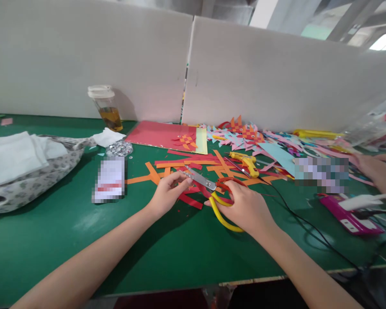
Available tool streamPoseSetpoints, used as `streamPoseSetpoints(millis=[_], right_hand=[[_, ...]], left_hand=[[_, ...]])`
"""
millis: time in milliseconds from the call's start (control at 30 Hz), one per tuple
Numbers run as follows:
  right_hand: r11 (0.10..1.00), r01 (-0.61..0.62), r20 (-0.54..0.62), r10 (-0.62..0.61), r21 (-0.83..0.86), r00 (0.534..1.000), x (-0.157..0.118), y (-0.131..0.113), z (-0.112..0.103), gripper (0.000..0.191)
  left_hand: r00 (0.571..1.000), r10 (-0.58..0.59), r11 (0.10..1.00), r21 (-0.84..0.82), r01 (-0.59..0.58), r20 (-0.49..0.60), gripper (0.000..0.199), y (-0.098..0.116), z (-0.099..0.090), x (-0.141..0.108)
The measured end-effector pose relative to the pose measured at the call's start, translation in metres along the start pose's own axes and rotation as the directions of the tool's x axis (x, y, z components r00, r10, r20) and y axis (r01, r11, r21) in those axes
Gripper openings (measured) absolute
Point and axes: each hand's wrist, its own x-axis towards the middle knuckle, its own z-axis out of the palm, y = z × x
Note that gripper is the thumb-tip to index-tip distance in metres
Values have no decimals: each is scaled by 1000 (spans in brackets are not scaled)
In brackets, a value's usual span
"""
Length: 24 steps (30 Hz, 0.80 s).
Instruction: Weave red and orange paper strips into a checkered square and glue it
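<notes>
My right hand is wrapped round the handles of a pair of scissors, one loop red and the other yellow. Their metal blades point left and look nearly closed. At the blade tips is my left hand, its thumb and fingers pinched together; what they hold, if anything, is too small to make out. Beneath both hands lie loose red paper strips and orange paper strips. A yellow hot glue gun rests just beyond my right hand, its cord trailing right.
Woven orange paper fish lies on a red sheet; similar ones sit on a colourful strip pile. Left are a drink cup, sequins, and a patterned cloth. At right, a purple power strip and another person's hand.
</notes>
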Motion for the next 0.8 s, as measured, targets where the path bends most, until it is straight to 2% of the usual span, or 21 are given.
streamPoseSetpoints(millis=[100,200,333,500,667,733,800], right_hand=[[1000,-3,-49,2,-22,999,0,1,2,45],[991,-92,-44,96,96,994,1,2,-1,42],[889,-240,86,225,390,971,4,5,-5,35],[741,-389,264,289,547,920,7,14,4,38],[496,-478,442,199,724,875,11,14,10,36],[397,-513,503,137,761,853,10,10,8,36],[338,-542,551,76,769,831,8,6,7,36]], left_hand=[[1000,-12,1000,-4,12,-17,21,1,0,-1],[999,-21,1000,-18,21,-30,22,3,0,-1],[998,-43,998,-41,42,-41,22,5,1,0],[992,-120,978,-177,111,-42,22,9,1,0],[978,-207,893,-416,174,-37,18,10,-1,2],[968,-249,867,-455,204,-41,17,10,-3,3],[958,-283,854,-466,231,-43,16,9,-4,5]])
